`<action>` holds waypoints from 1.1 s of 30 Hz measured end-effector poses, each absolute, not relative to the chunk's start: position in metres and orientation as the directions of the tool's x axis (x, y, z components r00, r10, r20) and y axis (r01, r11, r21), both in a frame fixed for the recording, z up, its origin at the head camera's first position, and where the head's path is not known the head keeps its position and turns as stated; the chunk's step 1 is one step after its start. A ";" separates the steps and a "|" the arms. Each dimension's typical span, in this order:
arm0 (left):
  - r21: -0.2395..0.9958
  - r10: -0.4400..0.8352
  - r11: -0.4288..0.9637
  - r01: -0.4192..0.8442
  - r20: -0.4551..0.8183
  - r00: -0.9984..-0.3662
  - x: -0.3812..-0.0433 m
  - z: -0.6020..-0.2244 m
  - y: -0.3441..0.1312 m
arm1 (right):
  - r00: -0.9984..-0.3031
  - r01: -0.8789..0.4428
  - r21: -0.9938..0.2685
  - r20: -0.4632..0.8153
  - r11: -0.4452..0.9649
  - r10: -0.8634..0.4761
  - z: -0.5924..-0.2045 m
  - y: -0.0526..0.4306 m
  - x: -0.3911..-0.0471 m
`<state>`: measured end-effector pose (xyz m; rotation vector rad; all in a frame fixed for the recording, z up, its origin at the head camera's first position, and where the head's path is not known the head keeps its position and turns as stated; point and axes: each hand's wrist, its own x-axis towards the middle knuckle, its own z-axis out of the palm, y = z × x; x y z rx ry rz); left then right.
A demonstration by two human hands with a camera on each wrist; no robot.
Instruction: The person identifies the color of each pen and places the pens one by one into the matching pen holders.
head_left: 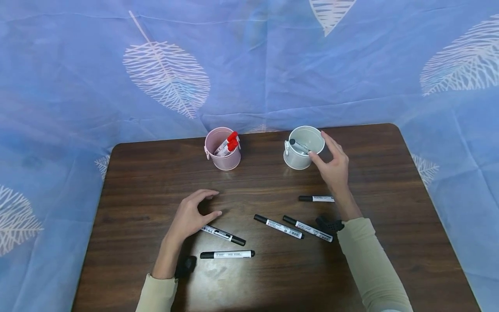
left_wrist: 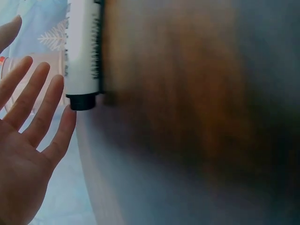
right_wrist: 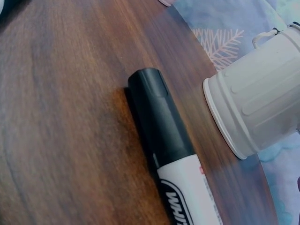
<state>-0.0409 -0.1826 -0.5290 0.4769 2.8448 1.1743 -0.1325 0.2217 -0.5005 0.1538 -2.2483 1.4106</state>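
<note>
My right hand [head_left: 334, 167] is at the right side of a small white bucket [head_left: 298, 162], thumb and fingers spread apart at its rim. Inside that bucket leans a dark-capped marker [head_left: 300, 146]; the thumb tip is close to its lower end, with no grip on it visible. My left hand [head_left: 189, 216] hovers over the table with its fingers loosely extended and nothing between them. Beneath it lies a black-capped whiteboard marker [head_left: 220, 233], one end hidden by the hand. The left wrist view shows the left hand's fingers [left_wrist: 40, 101] spread beside a marker [left_wrist: 83, 51].
A pink bucket [head_left: 226, 162] holding two red-capped markers [head_left: 228, 145] stands at the back left. More black-capped markers lie on the brown table [head_left: 144, 182]: one in front [head_left: 228, 254], two mid-table [head_left: 278, 226] [head_left: 308, 229], one near the right forearm [head_left: 316, 199]. Blue leaf-print cloth [head_left: 241, 65] hangs behind.
</note>
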 end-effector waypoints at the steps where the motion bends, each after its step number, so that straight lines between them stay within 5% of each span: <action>1: 0.693 0.288 0.671 0.264 0.085 -0.954 -0.039 -0.530 -0.183 | -0.880 -0.339 -0.819 0.450 0.463 0.152 -0.500 0.222 -0.132; 19: 0.666 0.289 0.684 0.298 0.127 -0.949 -0.020 -0.538 -0.194 | -0.887 -0.326 -0.823 0.437 0.466 0.152 -0.498 0.220 -0.131; 33: 0.625 0.298 0.744 0.235 0.004 -0.955 -0.005 -0.536 -0.206 | -0.889 -0.329 -0.833 0.432 0.445 0.151 -0.501 0.220 -0.133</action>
